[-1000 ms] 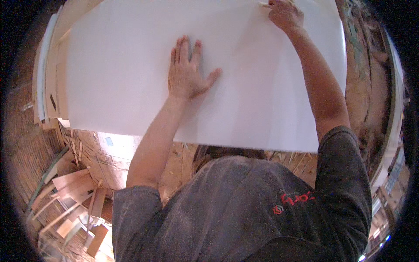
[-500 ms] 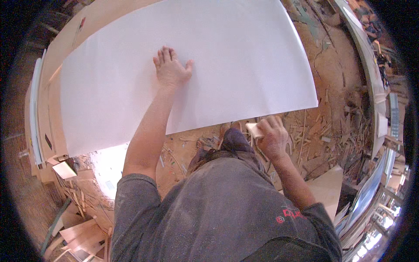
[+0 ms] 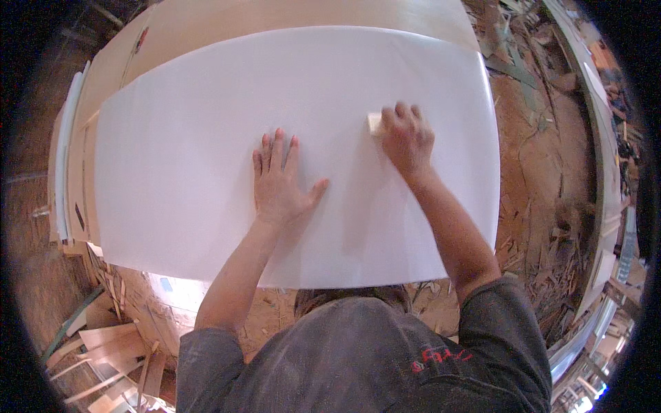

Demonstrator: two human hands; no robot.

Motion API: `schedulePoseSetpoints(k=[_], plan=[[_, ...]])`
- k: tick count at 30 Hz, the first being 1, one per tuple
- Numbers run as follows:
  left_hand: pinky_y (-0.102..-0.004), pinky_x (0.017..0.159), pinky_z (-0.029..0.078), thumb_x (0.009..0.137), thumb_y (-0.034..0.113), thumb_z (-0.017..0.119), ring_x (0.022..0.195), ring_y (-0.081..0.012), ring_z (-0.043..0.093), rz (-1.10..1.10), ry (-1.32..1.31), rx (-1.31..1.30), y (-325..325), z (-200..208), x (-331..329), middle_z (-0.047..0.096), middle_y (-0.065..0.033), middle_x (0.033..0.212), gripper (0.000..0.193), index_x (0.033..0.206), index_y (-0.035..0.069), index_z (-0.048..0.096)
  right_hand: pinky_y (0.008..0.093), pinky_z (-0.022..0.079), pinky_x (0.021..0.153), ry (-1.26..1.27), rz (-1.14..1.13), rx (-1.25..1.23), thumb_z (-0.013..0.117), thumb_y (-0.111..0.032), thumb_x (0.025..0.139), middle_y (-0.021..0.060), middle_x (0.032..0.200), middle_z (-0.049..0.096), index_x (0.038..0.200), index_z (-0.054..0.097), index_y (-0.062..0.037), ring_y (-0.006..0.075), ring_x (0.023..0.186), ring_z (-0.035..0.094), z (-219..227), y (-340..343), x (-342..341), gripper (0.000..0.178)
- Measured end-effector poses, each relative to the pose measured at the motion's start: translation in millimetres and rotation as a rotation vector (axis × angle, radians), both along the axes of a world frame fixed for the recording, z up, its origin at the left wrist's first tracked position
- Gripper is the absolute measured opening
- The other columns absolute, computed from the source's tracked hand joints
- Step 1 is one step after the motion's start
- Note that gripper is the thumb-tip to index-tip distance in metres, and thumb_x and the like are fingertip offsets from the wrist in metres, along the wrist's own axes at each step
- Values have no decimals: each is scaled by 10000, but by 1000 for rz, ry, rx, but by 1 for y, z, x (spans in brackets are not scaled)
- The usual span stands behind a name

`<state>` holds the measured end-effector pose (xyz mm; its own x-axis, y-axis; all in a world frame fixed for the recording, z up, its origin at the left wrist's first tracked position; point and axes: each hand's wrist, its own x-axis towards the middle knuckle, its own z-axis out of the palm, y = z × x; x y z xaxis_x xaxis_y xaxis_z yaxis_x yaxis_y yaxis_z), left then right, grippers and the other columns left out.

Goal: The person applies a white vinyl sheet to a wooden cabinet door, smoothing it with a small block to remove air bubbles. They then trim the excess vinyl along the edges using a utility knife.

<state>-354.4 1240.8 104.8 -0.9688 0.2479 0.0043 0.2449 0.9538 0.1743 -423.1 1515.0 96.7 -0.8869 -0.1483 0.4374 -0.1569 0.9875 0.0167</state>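
Near left, loose wood scraps (image 3: 113, 347) piled on the floor, bright patch beside them. Then a light wooden board (image 3: 310, 14), showing along the left and far sides of a big white sheet (image 3: 179, 179) that lies flat over it and fills the middle. Left hand (image 3: 279, 193) palm down on the sheet, left of centre, fingers spread wide, thumb out to the right, holding nothing. Near middle, the person's dark grey T-shirt (image 3: 330, 358), dusty, red print on the chest. Right of the left hand and a bit farther, the pale block (image 3: 374, 124), over the right half of the sheet; can't tell if it touches. Right hand (image 3: 407, 141) closed around the block's right end, slightly blurred. Far right, brown floor (image 3: 527, 151) strewn with debris.
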Motion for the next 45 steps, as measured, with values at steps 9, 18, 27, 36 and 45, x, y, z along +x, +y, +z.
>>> schedulePoseSetpoints(k=[9,18,27,36,45], plan=[[-567,1276,107,835,690,689,1600,-369,128,0,38,64,-3,4,4,224,-182,1708,1023,1597,73,396,491,584,902,-199,-56,66,622,-155,925,25,1141,656,1103,672,-201,282,1154,641,13,58,-235,190],[-553,1277,132,836,711,666,1584,-385,175,5,101,17,-2,-2,1,254,-197,1693,1028,1588,59,407,485,569,894,-156,71,37,611,-64,885,34,1109,643,1052,671,-193,288,1160,626,13,52,-137,219],[-491,1295,142,880,791,552,1580,-339,209,3,268,-62,1,-20,-2,292,-182,1681,1015,1600,93,395,446,614,705,-246,115,35,739,-231,813,44,1043,660,1011,678,-174,300,997,671,23,-6,217,214],[-622,1256,143,866,771,585,1577,-407,185,23,153,-91,-3,-20,-15,257,-198,1691,993,1611,146,387,438,546,760,-302,-118,-190,740,-77,742,48,1008,623,974,657,-138,295,964,618,88,-3,312,253],[-761,1180,138,773,810,666,1579,-453,131,122,23,-71,52,6,-8,202,-200,1709,1097,1609,154,392,398,546,669,-119,26,-45,723,-93,743,41,928,586,886,633,-138,266,906,616,13,22,147,175]])
